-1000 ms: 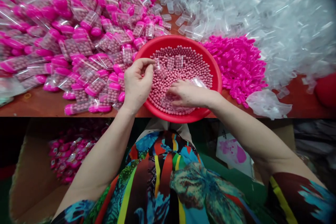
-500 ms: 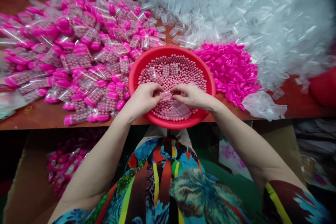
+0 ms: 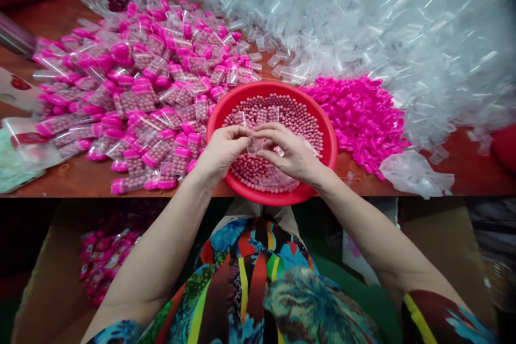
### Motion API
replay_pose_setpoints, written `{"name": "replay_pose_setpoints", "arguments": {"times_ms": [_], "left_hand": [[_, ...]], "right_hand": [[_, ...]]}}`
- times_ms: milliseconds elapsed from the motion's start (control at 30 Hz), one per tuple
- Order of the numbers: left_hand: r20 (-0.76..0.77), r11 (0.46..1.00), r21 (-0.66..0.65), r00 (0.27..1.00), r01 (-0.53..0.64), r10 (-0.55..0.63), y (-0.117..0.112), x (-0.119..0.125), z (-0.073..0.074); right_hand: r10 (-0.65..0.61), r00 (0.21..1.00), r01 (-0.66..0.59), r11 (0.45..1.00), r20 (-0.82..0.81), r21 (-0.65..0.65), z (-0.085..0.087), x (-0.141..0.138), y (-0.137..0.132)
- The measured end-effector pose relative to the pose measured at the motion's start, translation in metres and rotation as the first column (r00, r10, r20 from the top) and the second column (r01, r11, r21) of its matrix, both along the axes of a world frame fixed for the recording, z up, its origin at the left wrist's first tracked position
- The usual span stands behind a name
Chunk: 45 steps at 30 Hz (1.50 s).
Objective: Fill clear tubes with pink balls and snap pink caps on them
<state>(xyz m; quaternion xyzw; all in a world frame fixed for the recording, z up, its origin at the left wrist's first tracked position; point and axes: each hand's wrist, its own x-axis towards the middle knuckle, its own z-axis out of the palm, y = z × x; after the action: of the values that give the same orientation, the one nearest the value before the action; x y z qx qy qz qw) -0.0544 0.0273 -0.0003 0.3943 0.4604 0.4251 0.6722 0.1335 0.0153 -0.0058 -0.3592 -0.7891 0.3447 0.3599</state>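
Note:
A red plastic bowl (image 3: pixel 328 131) full of small pink balls (image 3: pixel 294 113) sits at the near edge of a wooden table. Over the bowl my left hand (image 3: pixel 223 150) and my right hand (image 3: pixel 292 153) meet, fingers pinched together on one small clear plastic vial (image 3: pixel 253 145). A few empty clear vials (image 3: pixel 258 116) lie on top of the balls at the bowl's far side. A thin clear wrapper (image 3: pixel 308 144) shows by my right hand.
Left of the bowl lies a big heap of filled vials with pink caps (image 3: pixel 137 91). Loose pink caps (image 3: pixel 363 115) pile to the right. Empty clear vials (image 3: pixel 382 32) cover the back right. A cardboard box with more filled vials (image 3: pixel 102 258) stands below the table.
My left hand came down from the bowl's left rim to the middle. Both hands joined on a clear vial and have lifted it slightly above the balls.

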Motion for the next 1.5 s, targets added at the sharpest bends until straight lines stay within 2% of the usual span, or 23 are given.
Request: {"name": "replay_pose_setpoints", "arguments": {"times_ms": [67, 133, 233, 300, 333, 400, 467, 500, 567, 633, 767, 867, 967, 1067, 1167, 1267, 1400, 1500], "left_hand": [[0.042, 0.999, -0.019, 0.998, -0.037, 0.038, 0.002, 0.001, -0.002], [0.061, 0.998, -0.033, 0.997, -0.047, 0.049, 0.003, 0.003, -0.003], [0.017, 0.998, -0.004, 0.998, -0.061, 0.061, 0.004, 0.006, -0.008], [-0.048, 0.982, 0.106, 0.985, -0.158, 0.164, 0.004, 0.008, -0.013], [-0.069, 0.962, 0.171, 0.971, -0.215, 0.229, 0.004, 0.009, -0.015], [-0.078, 0.916, 0.269, 0.942, -0.296, 0.328, 0.003, 0.011, -0.019], [-0.07, 0.901, 0.3, 0.935, -0.312, 0.347, 0.002, 0.01, -0.022], [-0.062, 0.898, 0.308, 0.936, -0.313, 0.348, 0.002, 0.01, -0.023], [-0.037, 0.889, 0.324, 0.935, -0.324, 0.354, 0.001, 0.008, -0.024], [-0.001, 0.882, 0.331, 0.935, -0.334, 0.354, 0.0, 0.006, -0.025], [0.001, 0.874, 0.339, 0.93, -0.347, 0.369, 0.0, 0.004, -0.026], [-0.007, 0.864, 0.346, 0.92, -0.365, 0.392, 0.0, 0.004, -0.024], [-0.021, 0.883, 0.319, 0.928, -0.346, 0.371, -0.001, 0.005, -0.019], [-0.057, 0.963, 0.223, 0.984, -0.152, 0.168, -0.003, 0.008, -0.011], [-0.002, 0.992, 0.118, 0.999, 0.033, -0.033, -0.005, 0.015, -0.005], [0.152, 0.998, -0.022, 0.986, 0.066, -0.062, -0.005, 0.021, -0.003], [0.253, 0.977, -0.184, 0.965, 0.112, -0.063, -0.003, 0.028, 0.0], [0.29, 0.955, -0.239, 0.951, 0.177, -0.103, -0.003, 0.036, 0.004]], "right_hand": [[-0.018, 0.997, 0.01, 0.994, 0.076, 0.111, 0.001, -0.004, 0.0], [-0.028, 0.992, 0.007, 0.986, 0.124, 0.167, 0.003, -0.007, 0.0], [-0.026, 0.975, 0.002, 0.994, 0.22, 0.107, 0.005, -0.002, 0.004], [-0.019, 0.934, -0.002, 0.998, 0.356, 0.058, 0.005, 0.006, 0.01], [-0.016, 0.889, -0.01, 0.998, 0.458, 0.055, 0.004, 0.01, 0.015], [-0.013, 0.728, -0.051, 0.996, 0.686, 0.074, 0.002, 0.014, 0.025], [-0.003, 0.535, -0.121, 0.989, 0.845, 0.08, -0.001, 0.01, 0.033], [0.008, 0.468, -0.159, 0.984, 0.884, 0.075, -0.004, 0.005, 0.035], [0.052, 0.426, -0.219, 0.975, 0.903, 0.048, -0.009, -0.009, 0.036], [0.12, 0.48, -0.235, 0.972, 0.869, -0.005, -0.015, -0.022, 0.033], [0.265, 0.714, -0.214, 0.964, 0.648, -0.158, -0.02, -0.029, 0.026], [0.166, 0.879, -0.081, 0.976, 0.447, -0.202, -0.016, -0.017, 0.022], [-0.022, 0.972, 0.089, 0.957, 0.236, -0.278, -0.011, -0.005, 0.017], [-0.189, 0.981, 0.187, 0.893, 0.036, -0.41, -0.011, -0.003, 0.007], [-0.329, 0.942, 0.263, 0.853, -0.074, -0.451, -0.016, -0.006, -0.001], [-0.395, 0.906, 0.288, 0.838, -0.152, -0.463, -0.019, -0.002, -0.006], [-0.374, 0.921, 0.271, 0.816, -0.109, -0.511, -0.01, 0.017, -0.007], [-0.344, 0.936, 0.282, 0.853, -0.067, -0.439, 0.004, 0.03, -0.005]]}}
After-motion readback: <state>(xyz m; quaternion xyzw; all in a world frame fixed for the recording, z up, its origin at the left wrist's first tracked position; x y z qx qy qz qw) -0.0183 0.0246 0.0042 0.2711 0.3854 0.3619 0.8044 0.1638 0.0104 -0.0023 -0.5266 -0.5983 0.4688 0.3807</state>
